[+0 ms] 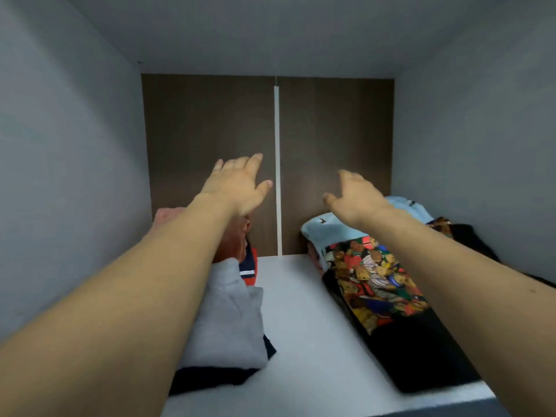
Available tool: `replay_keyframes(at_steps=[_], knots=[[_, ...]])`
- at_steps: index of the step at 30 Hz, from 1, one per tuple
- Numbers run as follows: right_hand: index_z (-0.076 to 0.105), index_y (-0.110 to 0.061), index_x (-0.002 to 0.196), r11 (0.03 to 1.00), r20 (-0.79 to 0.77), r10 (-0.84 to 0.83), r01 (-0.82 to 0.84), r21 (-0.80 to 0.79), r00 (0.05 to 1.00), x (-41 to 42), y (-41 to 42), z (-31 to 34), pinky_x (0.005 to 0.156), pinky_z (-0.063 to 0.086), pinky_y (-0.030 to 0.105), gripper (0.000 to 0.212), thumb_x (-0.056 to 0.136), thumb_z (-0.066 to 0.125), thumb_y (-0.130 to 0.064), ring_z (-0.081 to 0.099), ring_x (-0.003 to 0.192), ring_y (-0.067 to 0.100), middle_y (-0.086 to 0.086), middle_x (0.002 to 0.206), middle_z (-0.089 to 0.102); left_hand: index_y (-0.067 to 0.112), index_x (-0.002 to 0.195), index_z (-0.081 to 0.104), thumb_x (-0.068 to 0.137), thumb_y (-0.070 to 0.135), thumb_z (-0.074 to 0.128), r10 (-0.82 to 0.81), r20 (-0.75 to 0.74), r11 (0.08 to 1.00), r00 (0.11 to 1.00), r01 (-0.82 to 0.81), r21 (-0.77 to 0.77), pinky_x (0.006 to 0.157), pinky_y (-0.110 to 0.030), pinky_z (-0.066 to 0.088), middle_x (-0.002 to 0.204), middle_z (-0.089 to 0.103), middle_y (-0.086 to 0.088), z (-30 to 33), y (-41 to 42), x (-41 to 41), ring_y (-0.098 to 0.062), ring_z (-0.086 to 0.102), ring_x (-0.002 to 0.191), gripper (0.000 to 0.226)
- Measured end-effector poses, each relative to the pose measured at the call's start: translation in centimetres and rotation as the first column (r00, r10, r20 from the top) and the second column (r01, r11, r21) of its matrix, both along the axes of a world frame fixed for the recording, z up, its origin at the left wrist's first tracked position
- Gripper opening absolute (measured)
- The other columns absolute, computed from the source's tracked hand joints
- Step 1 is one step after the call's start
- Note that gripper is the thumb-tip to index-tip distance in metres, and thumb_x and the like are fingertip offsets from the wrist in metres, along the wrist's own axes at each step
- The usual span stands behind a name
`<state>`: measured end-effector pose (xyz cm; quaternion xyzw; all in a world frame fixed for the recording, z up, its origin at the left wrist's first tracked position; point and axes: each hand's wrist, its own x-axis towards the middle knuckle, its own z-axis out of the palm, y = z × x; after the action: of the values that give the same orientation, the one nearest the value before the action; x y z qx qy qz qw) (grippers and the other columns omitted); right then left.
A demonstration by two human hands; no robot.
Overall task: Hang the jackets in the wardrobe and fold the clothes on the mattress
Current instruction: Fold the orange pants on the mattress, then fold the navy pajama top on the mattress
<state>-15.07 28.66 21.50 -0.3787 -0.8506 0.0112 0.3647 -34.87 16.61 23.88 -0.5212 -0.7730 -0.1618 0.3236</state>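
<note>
I am looking into a wardrobe compartment with grey side walls, a grey ceiling and a dark brown back panel (210,130) split by a pale vertical strip (277,164). The white shelf (304,326) is running bare down its middle. On the left a grey folded garment (228,314) is lying over dark and orange-striped clothes. On the right a black shirt with a colourful print (382,284) is lying nearest, with a light blue folded piece (322,230) behind it. My left hand (237,185) and right hand (355,197) are reaching far inward above the piles, fingers spread loosely, holding nothing.
</note>
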Motion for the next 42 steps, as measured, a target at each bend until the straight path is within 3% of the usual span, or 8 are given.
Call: replay_keyframes(at_steps=[11, 17, 23, 30, 35, 42], knots=[[0.029, -0.008, 0.149, 0.997, 0.041, -0.078, 0.078, 0.005, 0.996, 18.4, -5.6, -2.1, 0.107, 0.035, 0.040, 0.060, 0.099, 0.049, -0.034, 0.038, 0.136, 0.031, 0.014, 0.151, 0.036, 0.018, 0.157, 0.015, 0.101, 0.049, 0.035, -0.191, -0.071, 0.981, 0.979, 0.188, -0.046, 0.121, -0.049, 0.012, 0.160, 0.028, -0.007, -1.7, -1.5, 17.6, -0.026, 0.026, 0.146, 0.067], [0.022, -0.011, 0.153, 0.976, 0.021, -0.217, 0.216, 0.030, 0.976, 25.9, -10.9, -1.3, 0.112, 0.030, 0.041, 0.065, 0.099, 0.048, -0.035, 0.031, 0.141, 0.031, 0.013, 0.157, 0.029, 0.017, 0.156, 0.021, 0.101, 0.048, 0.038, -0.380, -0.104, 0.919, 0.919, 0.388, 0.075, 0.121, -0.051, 0.015, 0.158, 0.033, -0.008, -0.3, -3.7, 23.4, -0.027, 0.030, 0.145, 0.065], [0.022, -0.011, 0.153, 0.930, 0.040, -0.364, 0.361, 0.063, 0.931, 31.5, -17.1, -1.5, 0.111, 0.029, 0.037, 0.064, 0.099, 0.047, -0.033, 0.031, 0.142, 0.028, 0.011, 0.157, 0.029, 0.014, 0.153, 0.026, 0.101, 0.043, 0.041, -0.578, -0.127, 0.798, 0.806, 0.591, 0.117, 0.120, -0.050, 0.015, 0.155, 0.035, -0.007, -0.9, -5.0, 29.4, -0.026, 0.032, 0.142, 0.062], [0.025, -0.013, 0.153, 0.846, 0.058, -0.526, 0.515, 0.139, 0.848, 39.3, -25.6, -2.3, 0.111, 0.029, 0.037, 0.061, 0.099, 0.046, -0.033, 0.032, 0.141, 0.026, 0.007, 0.156, 0.030, 0.012, 0.153, 0.027, 0.101, 0.039, 0.043, -0.761, -0.016, 0.634, 0.648, 0.750, 0.188, 0.121, -0.047, 0.011, 0.157, 0.032, -0.007, -3.0, -8.1, 37.8, -0.028, 0.028, 0.143, 0.061], [0.037, -0.006, 0.146, 0.723, -0.092, -0.614, 0.606, 0.330, 0.783, 46.9, -32.2, -1.5, 0.114, 0.029, 0.037, 0.056, 0.096, 0.053, -0.027, 0.037, 0.138, 0.028, 0.010, 0.151, 0.040, 0.011, 0.153, 0.026, 0.101, 0.038, 0.040, -0.839, -0.090, 0.513, 0.536, 0.836, 0.196, 0.122, -0.046, 0.009, 0.157, 0.031, -0.007, -2.1, -11.7, 45.2, -0.027, 0.026, 0.144, 0.060], [0.037, -0.007, 0.146, 0.592, -0.107, -0.759, 0.749, 0.297, 0.643, 61.1, -40.8, -2.5, 0.114, 0.026, 0.035, 0.057, 0.094, 0.053, -0.025, 0.034, 0.140, 0.026, 0.010, 0.151, 0.039, 0.012, 0.153, 0.026, 0.100, 0.038, 0.042, -0.931, -0.165, 0.291, 0.326, 0.934, 0.207, 0.122, -0.045, 0.007, 0.156, 0.031, -0.007, -2.2, -17.3, 61.9, -0.026, 0.025, 0.144, 0.061]])
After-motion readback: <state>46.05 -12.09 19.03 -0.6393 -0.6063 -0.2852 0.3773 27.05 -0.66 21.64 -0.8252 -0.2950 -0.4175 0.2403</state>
